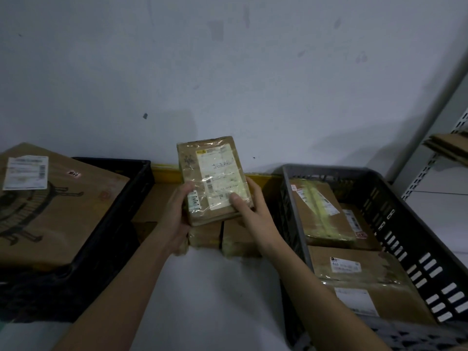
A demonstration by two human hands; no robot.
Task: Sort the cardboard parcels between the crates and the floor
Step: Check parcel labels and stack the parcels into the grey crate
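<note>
I hold a small cardboard parcel (214, 173) wrapped in clear tape, with a white label, upright between the two crates. My left hand (177, 211) grips its lower left edge, thumb on the front. My right hand (249, 211) grips its lower right corner, thumb on the label. Below it on the floor lie several more small parcels (225, 236), partly hidden by my hands. The black crate (119, 211) on the left holds a large printed box (50, 206). The grey crate (395, 211) on the right holds several taped parcels (321, 214).
A pale wall (228, 72) rises straight ahead behind the crates. A yellow strip (167, 171) runs along its base. At the right stands a metal shelf upright (425, 168) with flat cardboard (448, 145) on a shelf. White floor (212, 287) shows between my forearms.
</note>
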